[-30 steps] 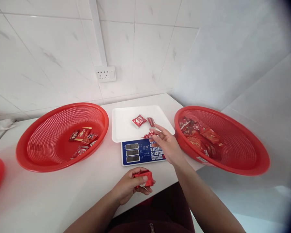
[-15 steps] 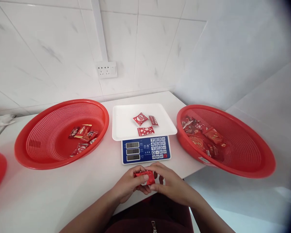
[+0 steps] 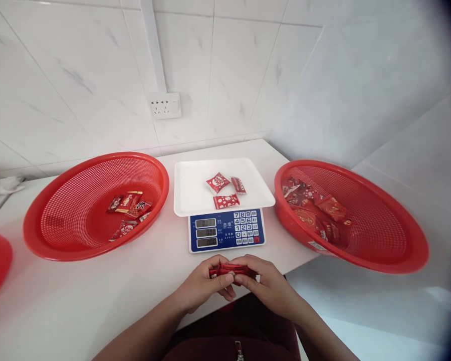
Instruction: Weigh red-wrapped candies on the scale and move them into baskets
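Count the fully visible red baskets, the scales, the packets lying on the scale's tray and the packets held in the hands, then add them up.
red baskets: 2
scale: 1
packets on the tray: 3
held packet, between left hand and right hand: 1
Total: 7

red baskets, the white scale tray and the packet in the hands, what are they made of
Left red basket and right red basket: likely moulded plastic, slightly glossy, with perforated mesh walls and smooth rims. White tray: probably plastic, smooth with rounded raised edges, though coated metal is possible. Red packet pinched by the left hand and right hand: thin creased film, probably plastic.
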### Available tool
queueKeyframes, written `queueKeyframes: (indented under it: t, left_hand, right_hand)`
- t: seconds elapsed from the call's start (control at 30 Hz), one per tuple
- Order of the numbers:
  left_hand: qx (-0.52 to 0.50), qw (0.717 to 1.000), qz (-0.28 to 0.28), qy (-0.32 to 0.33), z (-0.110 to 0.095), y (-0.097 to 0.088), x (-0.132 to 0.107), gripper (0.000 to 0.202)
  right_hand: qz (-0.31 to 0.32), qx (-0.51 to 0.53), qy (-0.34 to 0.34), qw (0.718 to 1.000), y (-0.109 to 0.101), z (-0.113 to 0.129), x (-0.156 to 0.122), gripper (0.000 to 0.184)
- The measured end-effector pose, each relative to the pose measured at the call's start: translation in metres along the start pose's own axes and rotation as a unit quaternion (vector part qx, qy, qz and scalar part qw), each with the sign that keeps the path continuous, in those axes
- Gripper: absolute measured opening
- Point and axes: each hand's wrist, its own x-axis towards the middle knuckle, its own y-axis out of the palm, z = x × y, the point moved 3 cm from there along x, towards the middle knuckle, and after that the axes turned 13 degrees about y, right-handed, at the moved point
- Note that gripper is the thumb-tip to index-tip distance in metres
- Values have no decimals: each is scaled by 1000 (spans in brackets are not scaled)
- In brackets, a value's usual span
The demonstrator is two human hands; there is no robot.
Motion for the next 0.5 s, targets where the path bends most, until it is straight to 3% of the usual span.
queueKeyframes:
  t: [0.23, 0.3, 0.4, 0.5]
  left_hand:
    - [60, 998, 8, 22, 0, -1, -1, 30]
    - [76, 997, 11, 21, -1, -1, -2, 29]
    - [74, 997, 4, 12, -2, -1, -2, 30]
    - [69, 998, -8, 6, -3, -1, -1, 31]
  right_hand:
    - [14, 35, 27, 999, 4, -2, -2, 13]
    - [7, 10, 16, 1000, -5, 0, -4, 12]
    - [-96, -53, -2, 994, -47, 6, -12, 16]
    - [-260, -88, 29, 961, -115, 7, -21, 23]
